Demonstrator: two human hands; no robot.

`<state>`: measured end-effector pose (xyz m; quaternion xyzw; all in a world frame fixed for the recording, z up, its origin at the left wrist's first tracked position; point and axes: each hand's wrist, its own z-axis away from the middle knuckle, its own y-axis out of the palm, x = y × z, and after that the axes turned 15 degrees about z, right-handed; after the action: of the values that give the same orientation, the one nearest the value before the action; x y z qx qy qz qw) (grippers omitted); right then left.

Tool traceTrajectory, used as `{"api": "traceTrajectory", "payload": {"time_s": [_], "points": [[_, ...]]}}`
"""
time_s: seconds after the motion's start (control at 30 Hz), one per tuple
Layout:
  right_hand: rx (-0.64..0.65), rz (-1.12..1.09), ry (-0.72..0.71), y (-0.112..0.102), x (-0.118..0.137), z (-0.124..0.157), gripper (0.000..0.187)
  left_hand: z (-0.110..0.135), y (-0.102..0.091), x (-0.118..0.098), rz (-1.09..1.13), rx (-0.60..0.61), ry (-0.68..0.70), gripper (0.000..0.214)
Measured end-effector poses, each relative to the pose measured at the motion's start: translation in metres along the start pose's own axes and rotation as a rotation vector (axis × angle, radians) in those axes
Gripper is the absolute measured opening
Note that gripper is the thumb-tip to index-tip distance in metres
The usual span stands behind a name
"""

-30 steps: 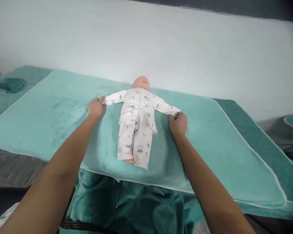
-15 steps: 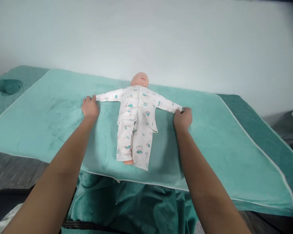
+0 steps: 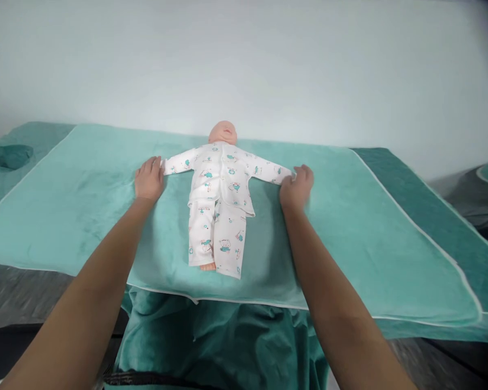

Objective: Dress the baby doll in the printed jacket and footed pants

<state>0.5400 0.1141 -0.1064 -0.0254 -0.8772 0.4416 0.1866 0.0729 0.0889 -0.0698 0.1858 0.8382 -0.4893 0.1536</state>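
Observation:
A baby doll with a bald head [image 3: 223,132] lies on its back, dressed in a white printed jacket [image 3: 222,173] and matching trousers [image 3: 228,246]. Both sleeves are spread out sideways. At the cuff of the sleeve on the left, my left hand [image 3: 149,179] lies with its fingers stretched out. My right hand [image 3: 297,187] is at the other cuff, fingers loosened and apart, thumb side against the cloth. One foot [image 3: 207,267] shows below a trouser leg; the other is covered.
A light green cloth [image 3: 370,244] with a white edge covers the table, over a darker green cover [image 3: 427,211]. A dark green bundle [image 3: 8,157] lies at the far left. Behind the table rises a white wall [image 3: 244,65]. Dark green fabric [image 3: 219,341] hangs at the near edge.
My fingers have straightened at both cuffs, where they were pinched before. My right hand has come slightly inward. The whole view has shifted a little, and the sleeves look less drawn out.

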Motion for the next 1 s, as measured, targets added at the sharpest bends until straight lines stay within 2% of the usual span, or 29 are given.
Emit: {"api": "traceTrajectory", "payload": {"time_s": [0.1, 0.17, 0.23, 0.37, 0.67, 1.0], "points": [[0.168, 0.064, -0.131, -0.001, 0.010, 0.001, 0.050, -0.001, 0.003, 0.000, 0.002, 0.039, -0.023, 0.057], [0.251, 0.091, -0.118, -0.002, 0.014, 0.002, 0.053, -0.001, 0.003, 0.000, 0.001, 0.049, -0.015, 0.057], [0.280, 0.108, -0.077, -0.002, 0.015, 0.002, 0.055, -0.002, 0.003, 0.001, -0.005, 0.058, -0.022, 0.057], [0.302, 0.117, -0.054, -0.003, 0.015, 0.002, 0.057, -0.004, 0.003, 0.001, -0.027, 0.081, -0.089, 0.058], [0.305, 0.136, -0.057, -0.006, 0.018, 0.001, 0.056, -0.005, 0.002, 0.001, -0.033, 0.093, -0.109, 0.059], [0.261, 0.180, -0.025, -0.005, 0.017, 0.005, 0.052, -0.005, 0.004, 0.002, -0.030, 0.073, -0.124, 0.050]]}}
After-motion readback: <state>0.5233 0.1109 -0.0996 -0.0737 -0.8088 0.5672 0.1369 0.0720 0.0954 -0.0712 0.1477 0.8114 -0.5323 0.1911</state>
